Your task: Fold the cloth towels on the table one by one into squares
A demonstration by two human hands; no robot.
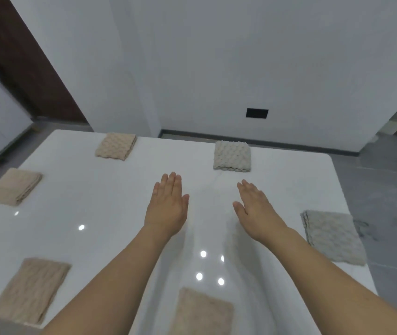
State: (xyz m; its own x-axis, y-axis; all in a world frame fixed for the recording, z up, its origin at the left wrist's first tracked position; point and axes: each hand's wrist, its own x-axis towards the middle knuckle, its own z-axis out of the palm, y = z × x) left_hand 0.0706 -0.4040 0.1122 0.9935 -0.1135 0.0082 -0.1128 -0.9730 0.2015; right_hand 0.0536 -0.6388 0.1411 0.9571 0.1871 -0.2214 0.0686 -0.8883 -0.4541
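Reaching forward over the bench (125, 213), both hands lie flat and released, fingers straight, holding nothing: left hand (167, 205), right hand (255, 209). Just beyond the right fingers (247, 187), slightly to their right, sits the pale grey towel (232, 155), already a folded square (its folded edge faces the hands). The right hand looks the nearer one. Farther right of that hand lies a flatter grey towel (333, 236), its long axis running toward the person; I judge it needs another fold.

white wall (241, 56) | black wall plate (257, 113) | grey floor (391, 201) | dark baseboard (253, 137)
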